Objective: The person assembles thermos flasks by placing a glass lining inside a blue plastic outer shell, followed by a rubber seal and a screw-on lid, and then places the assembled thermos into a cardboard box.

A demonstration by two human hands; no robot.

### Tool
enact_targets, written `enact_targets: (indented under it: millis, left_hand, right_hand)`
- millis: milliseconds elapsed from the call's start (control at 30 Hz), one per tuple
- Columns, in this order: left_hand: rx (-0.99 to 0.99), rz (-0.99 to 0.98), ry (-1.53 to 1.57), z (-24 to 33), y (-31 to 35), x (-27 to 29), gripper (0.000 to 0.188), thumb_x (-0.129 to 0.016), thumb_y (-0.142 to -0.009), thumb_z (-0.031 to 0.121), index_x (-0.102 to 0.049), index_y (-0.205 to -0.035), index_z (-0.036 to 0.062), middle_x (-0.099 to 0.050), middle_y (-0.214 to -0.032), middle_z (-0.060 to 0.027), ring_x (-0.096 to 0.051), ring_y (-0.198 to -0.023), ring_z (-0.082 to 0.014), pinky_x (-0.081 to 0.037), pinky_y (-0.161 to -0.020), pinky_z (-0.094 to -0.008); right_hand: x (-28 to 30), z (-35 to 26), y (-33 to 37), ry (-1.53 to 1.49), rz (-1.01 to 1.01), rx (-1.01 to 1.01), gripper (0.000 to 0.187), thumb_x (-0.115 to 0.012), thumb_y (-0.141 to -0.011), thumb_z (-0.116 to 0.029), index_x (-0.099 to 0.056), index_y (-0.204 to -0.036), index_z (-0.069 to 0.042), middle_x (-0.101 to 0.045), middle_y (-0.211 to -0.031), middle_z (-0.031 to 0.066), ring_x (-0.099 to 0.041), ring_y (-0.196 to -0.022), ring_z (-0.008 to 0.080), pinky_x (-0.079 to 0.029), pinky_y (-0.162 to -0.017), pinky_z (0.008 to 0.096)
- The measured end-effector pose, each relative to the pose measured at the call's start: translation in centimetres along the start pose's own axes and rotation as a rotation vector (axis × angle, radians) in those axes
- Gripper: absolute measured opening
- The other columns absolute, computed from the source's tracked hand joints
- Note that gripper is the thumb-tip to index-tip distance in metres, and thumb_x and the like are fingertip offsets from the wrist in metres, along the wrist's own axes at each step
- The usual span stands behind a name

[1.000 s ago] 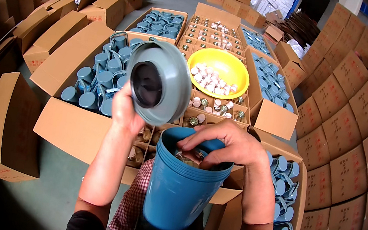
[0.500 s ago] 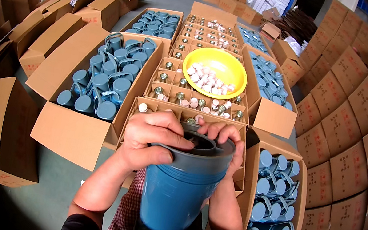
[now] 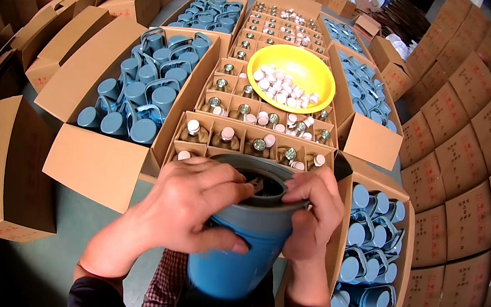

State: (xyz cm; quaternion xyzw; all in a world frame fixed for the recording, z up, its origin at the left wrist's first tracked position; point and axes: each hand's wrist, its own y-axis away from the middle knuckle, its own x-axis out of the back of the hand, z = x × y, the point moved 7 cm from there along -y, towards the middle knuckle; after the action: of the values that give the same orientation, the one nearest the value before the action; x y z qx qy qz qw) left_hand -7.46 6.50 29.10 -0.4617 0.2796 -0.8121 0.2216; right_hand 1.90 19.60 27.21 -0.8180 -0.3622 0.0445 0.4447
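Before my lap stands a blue plastic vessel [image 3: 234,272] with a grey rim and a dark round opening ringed by an inner collar. My left hand [image 3: 194,200] grips its left side, the thumb against the outer wall and the fingertips reaching over the rim to the collar. On the other side, my right hand [image 3: 313,211] holds the rim, its fingers bent at the collar's edge. A small pale piece shows inside the opening near my left fingertips; I cannot make out what it is.
Just beyond is a divided carton [image 3: 224,126] of bottle-like glass pieces, some white-capped. A yellow basin [image 3: 326,80] of white caps rests on the dividers. Cartons of blue handled vessels [image 3: 137,93] flank it; another carton [image 3: 403,266] stands at right. Stacked cartons [image 3: 472,206] line the right.
The vessel has dropped slightly in view. My left hand has shifted lower, its thumb now down on the blue wall. My right hand has come round the rim toward me.
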Motion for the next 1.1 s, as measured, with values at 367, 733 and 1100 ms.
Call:
enact_targets:
  millis: [367,733,1100]
  left_hand:
    - [0.109,-0.055,0.081,-2.7,-0.8,-0.2,0.033,-0.076,-0.062,0.024,-0.061,-0.083,0.0025,-0.056,-0.074,-0.0101,-0.060,-0.066,-0.0297,-0.047,-0.057,-0.0357]
    - [0.180,0.102,0.560,-7.4,1.8,-1.8,0.017,-0.067,-0.074,0.015,-0.064,-0.080,-0.0014,-0.063,-0.080,-0.0134,-0.064,-0.075,-0.0266,-0.050,-0.066,-0.0329]
    - [0.134,0.162,0.453,-7.5,2.1,-1.4,0.016,-0.065,-0.074,0.017,-0.064,-0.072,0.0015,-0.061,-0.083,-0.0107,-0.057,-0.076,-0.0248,-0.046,-0.070,-0.0367]
  right_hand:
    - [-2.4,9.5,1.8,-0.683,0.133,-0.283,0.050,-0.041,-0.092,-0.048,-0.057,-0.093,-0.001,-0.061,-0.090,0.0164,-0.056,-0.083,0.0240,-0.044,-0.078,0.0344]
    - [-2.0,7.5,1.9,-0.540,-0.295,-0.339,0.086,-0.024,-0.085,-0.070,-0.044,-0.123,0.005,-0.063,-0.101,0.0212,-0.055,-0.108,0.0278,-0.040,-0.096,0.0396]
    - [-2.6,6.5,1.3,-0.443,-0.408,-0.346,0.102,-0.014,-0.078,-0.079,-0.051,-0.121,0.005,-0.065,-0.094,0.0225,-0.055,-0.108,0.0326,-0.034,-0.100,0.0430]
